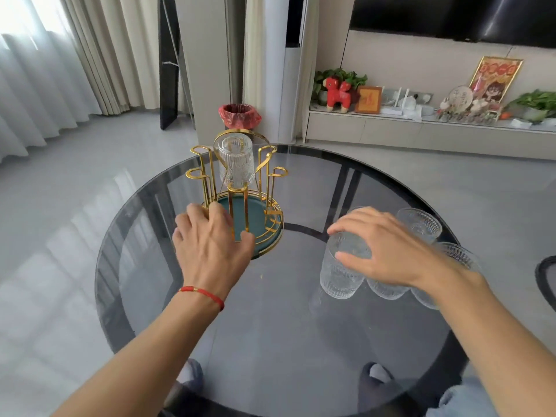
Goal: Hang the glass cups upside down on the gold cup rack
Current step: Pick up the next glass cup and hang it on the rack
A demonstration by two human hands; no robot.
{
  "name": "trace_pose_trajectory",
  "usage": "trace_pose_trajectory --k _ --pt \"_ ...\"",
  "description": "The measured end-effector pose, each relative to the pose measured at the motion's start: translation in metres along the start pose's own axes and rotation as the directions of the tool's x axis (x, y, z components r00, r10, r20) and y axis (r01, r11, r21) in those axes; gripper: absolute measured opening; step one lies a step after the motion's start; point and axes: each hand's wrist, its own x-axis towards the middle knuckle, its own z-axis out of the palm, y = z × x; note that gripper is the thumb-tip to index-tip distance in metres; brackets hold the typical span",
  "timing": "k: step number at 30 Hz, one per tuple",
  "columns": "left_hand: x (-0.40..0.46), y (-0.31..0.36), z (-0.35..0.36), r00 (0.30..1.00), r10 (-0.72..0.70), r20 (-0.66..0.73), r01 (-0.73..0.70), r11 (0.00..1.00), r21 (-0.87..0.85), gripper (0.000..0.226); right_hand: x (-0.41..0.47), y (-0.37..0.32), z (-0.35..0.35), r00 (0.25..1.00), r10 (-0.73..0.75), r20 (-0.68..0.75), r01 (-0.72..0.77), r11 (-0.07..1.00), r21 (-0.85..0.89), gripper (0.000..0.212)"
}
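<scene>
The gold cup rack (pixel 207 173) with a teal base stands on the round glass table (pixel 270 311), left of centre. One ribbed glass cup (pixel 236 164) hangs upside down on a far prong. My left hand (pixel 210 245) rests on the rack's near left side, fingers touching a gold post and the base rim. My right hand (pixel 388 251) is closed over the top of an upright ribbed glass cup (pixel 338 275). Several more glass cups (pixel 421 224) stand close together under and behind that hand.
A red-lined bin (pixel 239 115) sits on the floor beyond the table. A low shelf with plants and ornaments (pixel 421 109) runs along the right wall. Curtains hang at the left. A dark chair edge (pixel 546 281) shows at far right. My feet are seen through the glass.
</scene>
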Motion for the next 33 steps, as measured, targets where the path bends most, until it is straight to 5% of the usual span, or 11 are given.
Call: trace_pose_trajectory --k 6,11,16,24,28,33 --pt "-0.02 0.018 0.013 0.9 0.394 0.188 -0.332 0.898 -0.29 0.016 -0.017 0.014 0.011 0.997 0.017 0.07 -0.012 0.998 -0.063 0.071" --pt "-0.032 0.031 0.025 0.765 0.544 0.345 -0.421 0.828 -0.371 0.043 -0.018 0.007 0.015 0.999 0.031 0.042 -0.028 0.998 -0.059 0.077" --pt "-0.044 0.038 0.031 0.683 0.592 0.428 -0.312 0.767 -0.561 0.09 -0.018 -0.009 0.019 0.998 -0.009 -0.065 0.014 0.997 0.076 0.088" --pt "-0.04 0.037 0.013 0.768 0.587 0.255 -0.236 0.629 -0.74 0.093 -0.016 -0.04 0.03 0.983 0.018 -0.185 0.075 0.874 0.48 0.085" --pt "-0.027 0.026 0.001 0.868 0.378 0.32 0.018 0.621 -0.783 0.081 -0.014 -0.045 0.034 0.993 0.117 -0.028 -0.06 0.685 0.726 0.071" --pt "-0.018 0.015 -0.006 0.854 0.217 0.474 0.383 0.355 -0.853 0.072 -0.008 -0.06 0.048 0.937 0.248 0.248 -0.324 0.342 0.882 0.042"
